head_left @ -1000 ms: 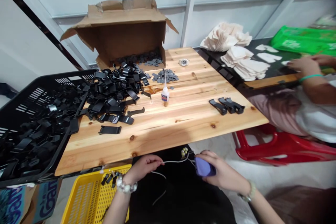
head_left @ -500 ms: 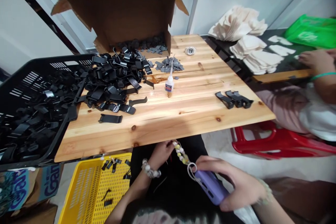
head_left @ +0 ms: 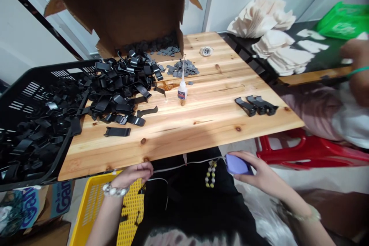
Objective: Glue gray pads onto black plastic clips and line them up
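Below the table's near edge, my right hand is closed around a purple palm-sized device that looks like a phone or power bank. A string of yellow and white beads hangs beside the device. From the device a thin white cord stretches left across my lap. The fingers of my left hand are curled closed on the cord's other side, where a loose end dangles. A yellow basket stands under my left forearm.
On the wooden table are a glue bottle, a heap of black clips, grey pieces and several clips at right. A cardboard box and black crate stand around. Another person's hand is at right.
My hands have moved apart, the left one leftward and the right one up and rightward with the purple device. The white cord is now stretched between them, and the beads hang freely.
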Available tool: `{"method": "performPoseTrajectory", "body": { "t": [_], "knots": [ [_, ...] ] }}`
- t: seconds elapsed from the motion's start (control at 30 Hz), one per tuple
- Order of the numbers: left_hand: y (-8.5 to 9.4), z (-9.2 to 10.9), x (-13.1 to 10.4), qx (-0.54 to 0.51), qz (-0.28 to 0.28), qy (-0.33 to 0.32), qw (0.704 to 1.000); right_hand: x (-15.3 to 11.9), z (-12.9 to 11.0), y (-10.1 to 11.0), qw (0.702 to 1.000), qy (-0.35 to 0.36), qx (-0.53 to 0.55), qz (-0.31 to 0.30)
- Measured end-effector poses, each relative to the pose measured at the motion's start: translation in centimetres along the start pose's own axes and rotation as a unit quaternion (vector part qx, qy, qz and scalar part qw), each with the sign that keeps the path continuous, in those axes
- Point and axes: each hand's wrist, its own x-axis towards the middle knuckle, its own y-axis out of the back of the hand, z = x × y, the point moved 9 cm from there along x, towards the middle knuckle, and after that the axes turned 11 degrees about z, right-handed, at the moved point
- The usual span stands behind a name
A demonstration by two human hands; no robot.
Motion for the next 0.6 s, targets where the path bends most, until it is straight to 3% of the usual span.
{"method": "performPoseTrajectory", "body": {
  "t": [0.1,0.17,0.3,0.5,0.6],
  "knots": [
    [-2.3,-1.5,-1.9,0.04,-0.13,0.049,0.99,1.1,1.1,0.8,0.998,0.01,0.008,0.063],
    [-3.4,-2.3,-2.1,0.042,-0.137,0.055,0.988,1.5,2.4,1.4,0.994,-0.018,0.034,0.1],
    [-3.0,-3.3,-0.7,0.005,-0.05,0.045,0.998,1.6,3.9,1.6,0.989,-0.065,0.062,0.115],
    [2.7,-3.5,1.4,-0.091,0.14,0.028,0.986,1.2,1.2,-0.9,0.998,-0.015,0.063,0.024],
    [4.3,-3.0,2.1,-0.112,0.2,0.011,0.973,1.2,-0.1,-2.5,0.997,-0.007,0.076,-0.009]
  ]
}}
